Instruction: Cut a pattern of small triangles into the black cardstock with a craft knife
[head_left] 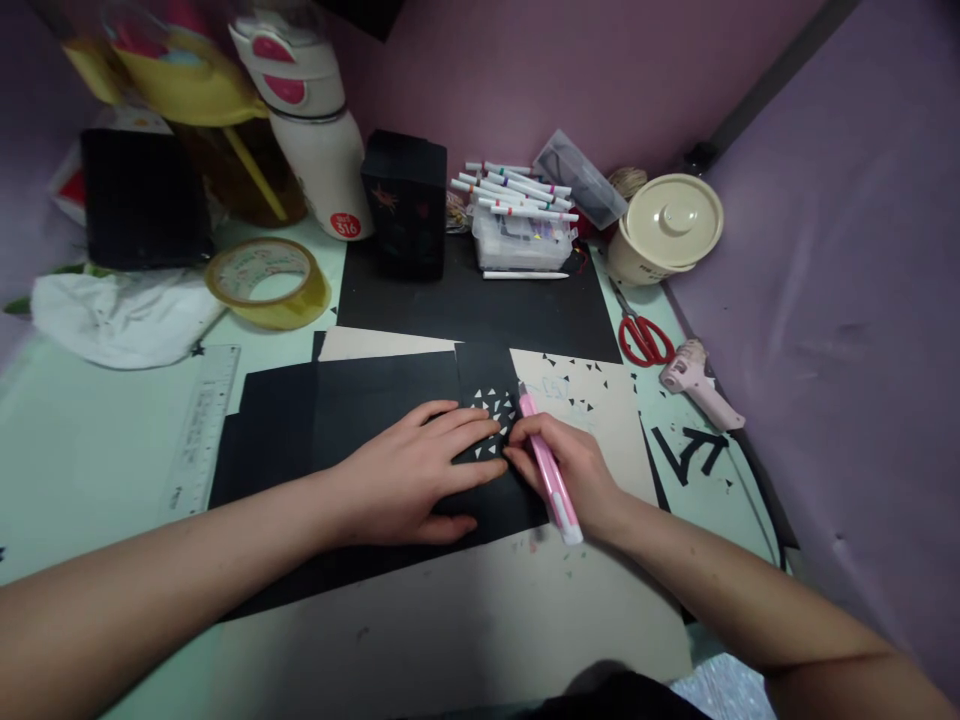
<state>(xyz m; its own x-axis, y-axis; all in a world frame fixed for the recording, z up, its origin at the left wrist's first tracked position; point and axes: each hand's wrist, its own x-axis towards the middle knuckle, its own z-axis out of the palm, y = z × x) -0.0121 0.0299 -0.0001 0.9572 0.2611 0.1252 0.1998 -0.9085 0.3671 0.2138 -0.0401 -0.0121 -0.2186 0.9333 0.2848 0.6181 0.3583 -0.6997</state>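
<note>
Black card (292,430) lies on a pale board, with a cluster of small triangular holes (491,408) cut near its right end. My left hand (420,470) rests flat on the card, fingers spread and fingertips beside the holes. A pink craft knife (551,470) is in my right hand (577,465), its tip pointing away from me. The thumb and index fingertips of that hand come together low at the card's right edge; whether they pinch a scrap cannot be made out. Tiny black triangles (577,375) are scattered on the board to the right.
A clear ruler (202,430) and tape roll (266,280) lie left. Behind stand a white bottle (319,150), black box (405,205) and markers (517,190). Red-handled scissors (645,340), a glue gun (701,385), black strips (686,455) and a lidded cream pot (664,230) are right.
</note>
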